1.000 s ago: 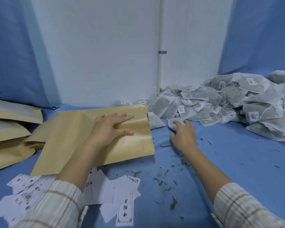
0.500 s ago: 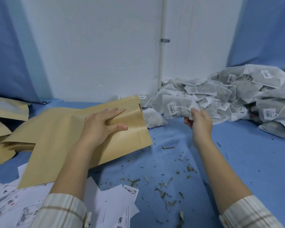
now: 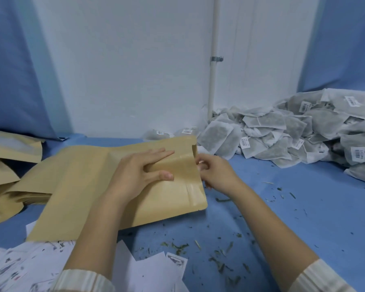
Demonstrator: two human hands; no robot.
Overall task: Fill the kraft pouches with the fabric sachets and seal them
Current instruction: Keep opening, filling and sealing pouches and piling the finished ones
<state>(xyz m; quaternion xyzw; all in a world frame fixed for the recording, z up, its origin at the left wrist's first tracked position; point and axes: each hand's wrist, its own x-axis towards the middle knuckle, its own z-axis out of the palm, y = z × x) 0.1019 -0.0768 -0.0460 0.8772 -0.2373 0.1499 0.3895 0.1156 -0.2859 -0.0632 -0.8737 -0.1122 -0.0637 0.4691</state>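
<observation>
Head cam: L hand [image 3: 135,173] flat on smooth kraft pouch [image 3: 89,186]; R hand [image 3: 216,175] curled at mouth, grip unclear.

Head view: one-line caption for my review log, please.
Left hand presses flat on a kraft pouch while the right hand works at its open mouth, sachet pile behind.

Even, cool, diffuse light, moderately bright; source not visible. No glare apart from a faint sheen on the clear strip of the tan kraft paper pouch [image 3: 118,186]. Soft, short shadows under the pouch edge and forearms on the blue cloth tabletop [image 3: 303,218]. Wide-angle bending: white wall pipe [image 3: 214,60] bows. Printed white paper slips [image 3: 13,268] at lower left smeared; overall detail soft, compression-smoothed.
</observation>
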